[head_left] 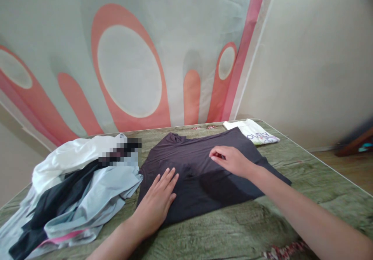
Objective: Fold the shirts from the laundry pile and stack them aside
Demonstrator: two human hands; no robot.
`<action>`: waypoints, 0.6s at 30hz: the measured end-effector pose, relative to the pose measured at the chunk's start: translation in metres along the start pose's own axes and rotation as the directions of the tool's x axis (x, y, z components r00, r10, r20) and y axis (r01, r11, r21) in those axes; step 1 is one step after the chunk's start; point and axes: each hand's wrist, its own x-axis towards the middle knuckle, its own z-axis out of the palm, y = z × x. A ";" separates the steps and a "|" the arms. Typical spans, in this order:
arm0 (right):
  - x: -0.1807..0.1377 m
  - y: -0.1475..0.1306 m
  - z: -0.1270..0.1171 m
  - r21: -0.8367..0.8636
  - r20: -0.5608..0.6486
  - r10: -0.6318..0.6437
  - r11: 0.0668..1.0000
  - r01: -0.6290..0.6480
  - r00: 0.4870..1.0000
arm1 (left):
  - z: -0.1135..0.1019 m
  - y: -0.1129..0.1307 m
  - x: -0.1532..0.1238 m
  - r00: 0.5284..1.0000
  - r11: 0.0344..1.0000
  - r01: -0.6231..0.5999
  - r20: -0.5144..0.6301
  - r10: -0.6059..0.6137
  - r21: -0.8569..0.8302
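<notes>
Across a wood-patterned tabletop (317,170), one white garment (247,128) lies folded, a loose clothing pile (84,201) seemingly waits, and between them a dark shirt (189,151) lies spread under the flat, straight-fingered left hand (157,196), the curled right hand (233,160) above, its fingertips' contact unclear.

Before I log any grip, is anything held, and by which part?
Nothing is held: left hand lies on the dark garment; right hand hovers above it.

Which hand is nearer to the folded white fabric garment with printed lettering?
Right. The right hand is over the dark purplish-grey fabric garment, left of the folded white garment and nearer the camera; the left hand lies on the dark garment's left side, farther off.
</notes>
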 end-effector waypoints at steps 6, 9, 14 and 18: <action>-0.091 0.004 0.017 -0.038 0.137 -0.121 0.991 0.128 0.983 | -0.001 0.012 -0.034 0.995 0.999 -0.048 0.091 0.047 0.011; -0.114 0.002 0.022 -0.118 0.194 -0.044 0.991 0.068 0.980 | -0.009 0.005 -0.040 0.983 0.995 -0.101 0.155 0.099 0.000; -0.129 -0.011 0.016 -0.135 0.246 -0.008 0.990 0.042 0.969 | -0.025 -0.004 -0.045 0.975 0.994 -0.094 0.195 0.104 -0.056; -0.119 -0.009 0.009 -0.070 0.187 -0.035 0.996 0.049 0.982 | -0.034 0.013 -0.021 0.991 0.991 -0.022 0.132 0.039 -0.131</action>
